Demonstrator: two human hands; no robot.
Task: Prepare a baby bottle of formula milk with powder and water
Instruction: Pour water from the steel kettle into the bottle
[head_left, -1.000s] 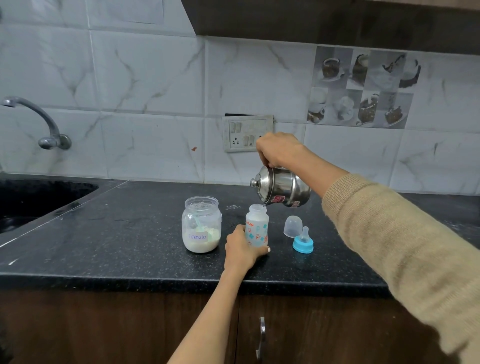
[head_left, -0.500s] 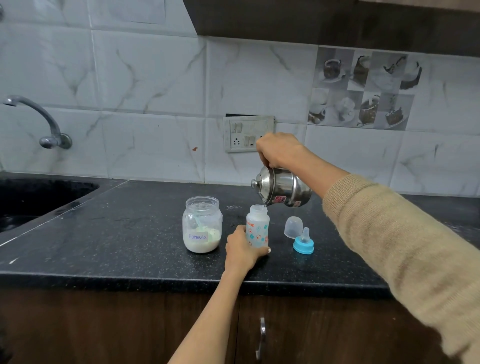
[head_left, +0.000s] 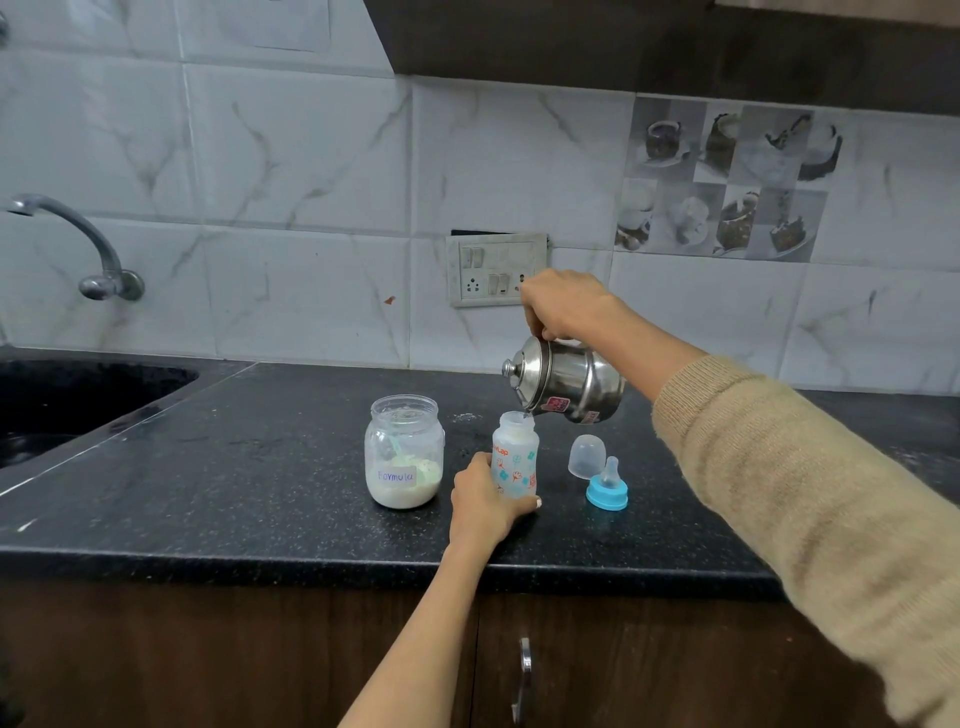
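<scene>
A small printed baby bottle (head_left: 516, 454) stands uncapped on the black counter (head_left: 260, 467). My left hand (head_left: 485, 501) grips its lower part. My right hand (head_left: 563, 306) holds a steel jug (head_left: 566, 382) by its top, tilted to the left with its spout right over the bottle's mouth. To the bottle's left stands an open clear jar (head_left: 404, 452) labelled "Formula", with white powder and a scoop inside. On the right lie the bottle's clear cap (head_left: 587, 456) and its blue-ringed teat (head_left: 607, 486).
A dark sink (head_left: 78, 400) with a wall tap (head_left: 78, 244) lies at the left. A switchboard (head_left: 496, 270) sits on the tiled wall behind my right hand. Below the counter's front edge are wooden cabinet doors with a metal handle (head_left: 523, 675).
Almost nothing differs. The jug stays tilted over the bottle's mouth and both hands keep their hold.
</scene>
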